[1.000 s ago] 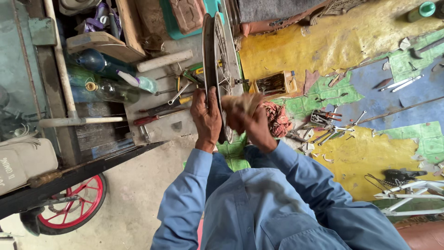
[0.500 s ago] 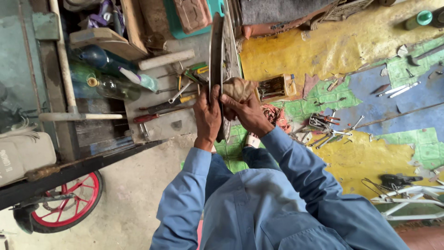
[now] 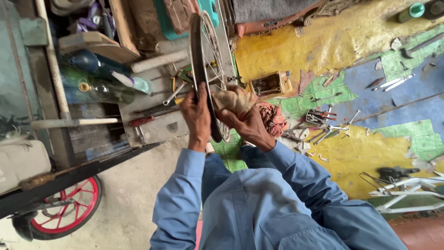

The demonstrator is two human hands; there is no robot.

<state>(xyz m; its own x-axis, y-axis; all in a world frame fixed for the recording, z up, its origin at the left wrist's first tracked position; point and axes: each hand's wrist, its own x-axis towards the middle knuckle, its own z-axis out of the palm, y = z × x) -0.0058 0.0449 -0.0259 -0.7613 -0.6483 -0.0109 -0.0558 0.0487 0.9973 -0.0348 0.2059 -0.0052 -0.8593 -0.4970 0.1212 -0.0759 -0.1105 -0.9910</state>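
Seen from above, a person in a blue long-sleeved work shirt holds a bicycle wheel point(image 3: 203, 69) upright and edge-on in the centre of the frame, its black tyre and thin metal spokes rising from the hands toward the top edge. The left hand point(image 3: 196, 115) is closed around the tyre at the wheel's lower part, fingers wrapped over the rubber. The right hand point(image 3: 247, 125) is closed on a crumpled tan rag point(image 3: 233, 99), which it presses against the wheel's right side, near the rim. Just right of that hand, a reddish cloth point(image 3: 273, 118) lies on the floor. The floor point(image 3: 351, 153) on the right half of the frame is patched in worn yellow, green and blue, and loose hand tools, among them pliers point(image 3: 321, 115), lie scattered on it right of centre. A small open yellow box point(image 3: 270, 83) holding metal parts sits above the right hand. Left of the wheel, wrenches and a red-handled screwdriver point(image 3: 148, 120) lie on a low grey board, and next to them, at the upper left, are a clear glass bottle point(image 3: 104, 90) lying on its side and bits of wood. In the lower left corner a small wheel with a red rim point(image 3: 64, 210) rests on bare concrete under a dark bar.
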